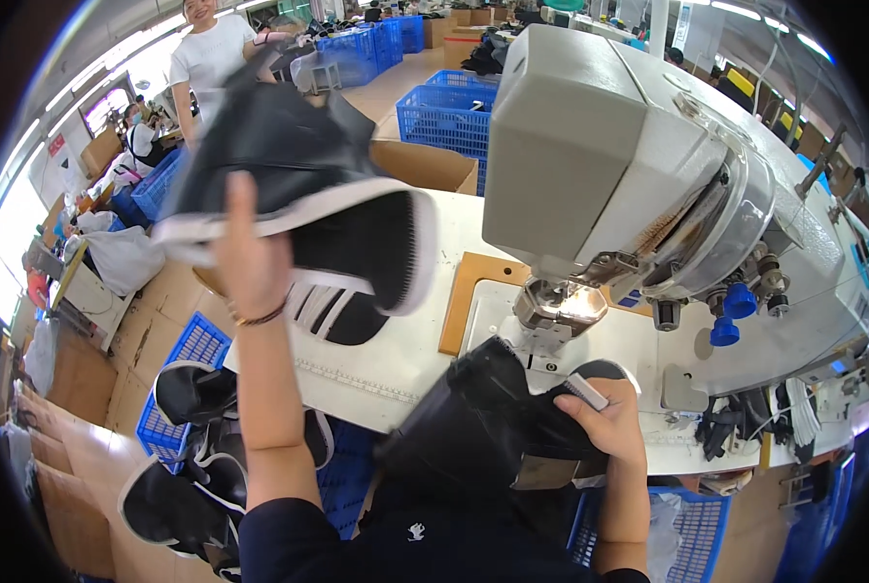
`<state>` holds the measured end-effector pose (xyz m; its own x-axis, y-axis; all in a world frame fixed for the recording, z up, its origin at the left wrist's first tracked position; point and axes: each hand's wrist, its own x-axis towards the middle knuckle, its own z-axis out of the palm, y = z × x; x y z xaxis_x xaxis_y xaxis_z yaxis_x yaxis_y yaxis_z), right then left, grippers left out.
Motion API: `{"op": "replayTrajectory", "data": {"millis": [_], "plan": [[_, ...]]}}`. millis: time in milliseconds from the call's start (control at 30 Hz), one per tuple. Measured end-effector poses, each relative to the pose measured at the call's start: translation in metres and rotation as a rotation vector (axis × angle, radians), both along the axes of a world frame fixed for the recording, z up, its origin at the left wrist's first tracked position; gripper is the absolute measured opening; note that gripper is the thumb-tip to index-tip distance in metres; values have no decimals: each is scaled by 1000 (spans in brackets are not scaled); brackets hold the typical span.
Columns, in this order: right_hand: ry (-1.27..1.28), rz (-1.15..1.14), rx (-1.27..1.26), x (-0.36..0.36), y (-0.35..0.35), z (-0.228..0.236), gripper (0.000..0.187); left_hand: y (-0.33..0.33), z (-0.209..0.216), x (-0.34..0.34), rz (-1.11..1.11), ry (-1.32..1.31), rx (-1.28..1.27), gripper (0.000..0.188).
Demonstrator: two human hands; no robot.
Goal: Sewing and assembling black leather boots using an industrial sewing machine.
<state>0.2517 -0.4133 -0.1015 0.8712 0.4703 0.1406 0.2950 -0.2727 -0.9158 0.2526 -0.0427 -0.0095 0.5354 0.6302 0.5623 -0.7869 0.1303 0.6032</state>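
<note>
My left hand (255, 248) is raised over the left part of the white table (352, 379), closed on a black shoe upper (289, 136) with white edging, which is slightly smeared by motion. Beneath it, a black piece with white stripes (337, 313) lies on the table. Nearer to me, my right hand (608, 420) pinches the edge of a second black upper (483, 408), with a white strip showing by the thumb. That upper spreads across the table's front edge, just before the sewing machine's (571, 146) lit needle area. Its lower part merges with my dark shirt.
Several black uppers with white edging hang over a blue crate (187, 345) at the lower left. Another blue crate (697, 534) stands below the table at right. Behind the table are a cardboard box (425, 165), stacked blue crates (444, 121) and a standing person (206, 58).
</note>
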Motion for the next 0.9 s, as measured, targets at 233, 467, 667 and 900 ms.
{"op": "replayTrajectory", "data": {"millis": [233, 467, 667, 900], "plan": [[49, -257, 538, 5, 54, 21, 23, -5, 57, -121, 899, -424, -100, 37], [-159, -421, 852, 7, 139, 55, 22, -21, 55, -178, 1364, -941, 464, 30], [-124, -277, 1052, 12, 207, 49, 28, -28, 50, -186, 1380, -1165, 541, 39], [-454, -296, 279, 22, 205, -70, 40, 17, -14, -203, 1135, -720, 469, 45]]}}
